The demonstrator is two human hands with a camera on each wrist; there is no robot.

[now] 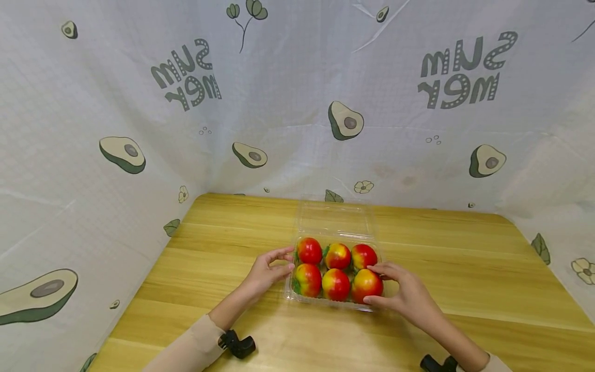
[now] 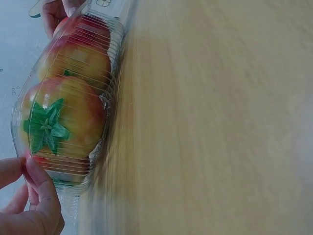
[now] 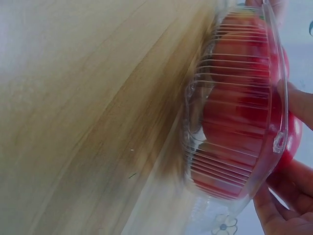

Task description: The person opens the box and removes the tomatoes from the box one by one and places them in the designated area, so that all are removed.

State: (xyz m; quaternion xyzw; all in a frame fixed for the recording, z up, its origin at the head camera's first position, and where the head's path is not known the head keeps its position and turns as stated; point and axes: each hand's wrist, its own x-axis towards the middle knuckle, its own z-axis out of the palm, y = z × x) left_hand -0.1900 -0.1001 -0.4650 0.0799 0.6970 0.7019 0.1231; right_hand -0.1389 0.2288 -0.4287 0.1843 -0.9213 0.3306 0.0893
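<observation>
A clear plastic box (image 1: 325, 303) stands on the table with its hinged lid (image 1: 334, 219) laid back. Several red-and-yellow tomatoes sit inside in two rows; one at the front left (image 2: 73, 115) shows a green star-shaped leaf top. At the box's left side, my left hand (image 1: 267, 271) pinches the rim between thumb and fingers. My right hand (image 1: 406, 292) reaches over the right end and holds the front right tomato (image 1: 367, 284), thumb at its front and fingers at its far side. In the right wrist view, the ribbed box wall partly covers this tomato.
The wood-grain table (image 1: 223, 232) extends around the box on all sides. A white curtain (image 1: 297, 103) printed with avocados hangs behind it and along both sides. Black wrist mounts (image 1: 239, 345) sit on both forearms.
</observation>
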